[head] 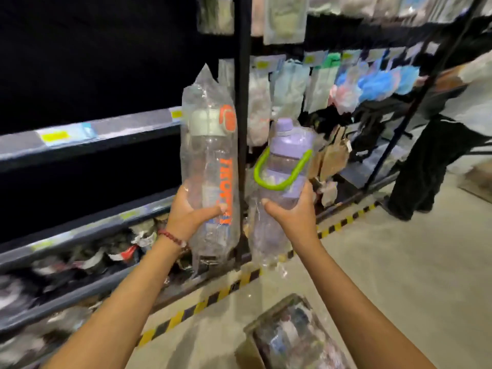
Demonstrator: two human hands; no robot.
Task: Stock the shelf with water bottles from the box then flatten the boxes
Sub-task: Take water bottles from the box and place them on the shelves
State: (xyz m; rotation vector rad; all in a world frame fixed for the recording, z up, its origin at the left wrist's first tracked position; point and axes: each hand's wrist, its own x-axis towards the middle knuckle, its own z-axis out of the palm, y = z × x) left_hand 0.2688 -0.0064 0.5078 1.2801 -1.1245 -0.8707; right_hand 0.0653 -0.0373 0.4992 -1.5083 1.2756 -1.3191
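Note:
My left hand (189,212) grips a tall clear water bottle (210,161) with a white cap, orange lettering and a plastic wrapper, held upright in front of the dark shelf (87,134). A shorter bottle (286,166) with a purple lid and a green carry loop, also wrapped in plastic, is held in my right hand (294,213) just to the right. The two bottles stand side by side, a black shelf post (242,102) behind them. The open cardboard box (292,339) with more wrapped bottles sits on the floor below my right arm.
Lower shelves (80,262) on the left hold jumbled packaged goods. Hanging packets and sponges (372,81) fill the rack to the right. A person in dark trousers (431,166) stands at the far right. Yellow-black tape (213,296) runs along the floor by the shelving.

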